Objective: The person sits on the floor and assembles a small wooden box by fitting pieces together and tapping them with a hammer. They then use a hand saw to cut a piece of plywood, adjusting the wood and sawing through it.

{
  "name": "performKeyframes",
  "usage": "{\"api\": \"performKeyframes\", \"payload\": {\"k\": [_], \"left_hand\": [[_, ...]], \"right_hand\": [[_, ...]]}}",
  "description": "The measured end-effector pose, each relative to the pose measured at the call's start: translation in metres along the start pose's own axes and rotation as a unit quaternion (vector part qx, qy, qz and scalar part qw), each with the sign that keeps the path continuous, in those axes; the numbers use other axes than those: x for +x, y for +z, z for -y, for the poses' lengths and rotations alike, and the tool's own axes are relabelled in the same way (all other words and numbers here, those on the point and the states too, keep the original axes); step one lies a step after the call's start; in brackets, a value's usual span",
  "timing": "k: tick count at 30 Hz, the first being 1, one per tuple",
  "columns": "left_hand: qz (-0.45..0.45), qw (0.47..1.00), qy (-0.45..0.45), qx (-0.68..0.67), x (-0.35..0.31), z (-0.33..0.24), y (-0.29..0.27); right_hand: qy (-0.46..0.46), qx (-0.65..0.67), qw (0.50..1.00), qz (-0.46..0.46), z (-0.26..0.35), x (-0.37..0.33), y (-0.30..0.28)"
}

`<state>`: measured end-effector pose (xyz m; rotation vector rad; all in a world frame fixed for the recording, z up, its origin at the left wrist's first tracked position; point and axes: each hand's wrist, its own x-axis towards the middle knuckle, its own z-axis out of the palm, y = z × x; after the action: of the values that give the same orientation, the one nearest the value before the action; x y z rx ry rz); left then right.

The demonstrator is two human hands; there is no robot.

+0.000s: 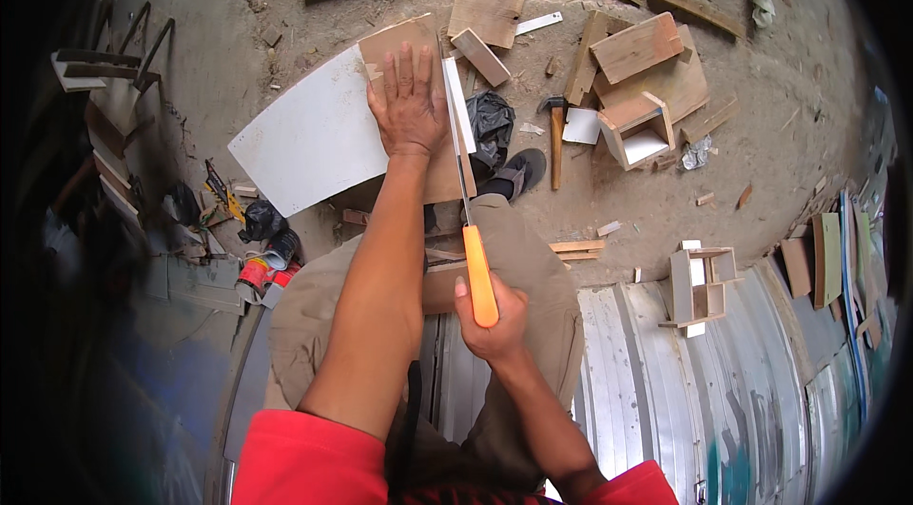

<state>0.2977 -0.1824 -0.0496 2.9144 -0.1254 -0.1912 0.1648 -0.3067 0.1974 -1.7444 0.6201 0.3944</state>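
My left hand (411, 110) lies flat, fingers apart, on a brown wooden board (404, 32). A white panel (304, 129) reaches out to the left of that hand; whether it is one piece with the brown board, I cannot tell. My right hand (497, 322) is wrapped round the orange handle of a handsaw (480, 272). Its thin blade points away from me along the board's right side, beside a narrow white-faced strip (458, 106). The hand and the strip hide part of where blade and wood meet.
A hammer (556, 148) lies to the right, near a small open wooden box (637, 129) and scrap boards (637, 48). A black plastic bag (490, 129) sits beyond my shoe (521, 172). Red cans (257, 272) stand at left. A compartmented wooden frame (704, 284) rests on metal sheeting (656, 381).
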Motion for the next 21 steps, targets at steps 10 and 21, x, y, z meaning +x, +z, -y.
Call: {"api": "performKeyframes", "payload": {"k": [10,21], "left_hand": [[0.033,0.999,-0.019,0.031,0.0,-0.003,-0.005],[-0.009,1.0,-0.016,0.004,-0.005,-0.002,0.0]], "right_hand": [[-0.025,-0.037,0.999,-0.019,0.001,-0.019,-0.013],[-0.034,-0.045,0.998,-0.002,-0.019,0.012,-0.007]]}}
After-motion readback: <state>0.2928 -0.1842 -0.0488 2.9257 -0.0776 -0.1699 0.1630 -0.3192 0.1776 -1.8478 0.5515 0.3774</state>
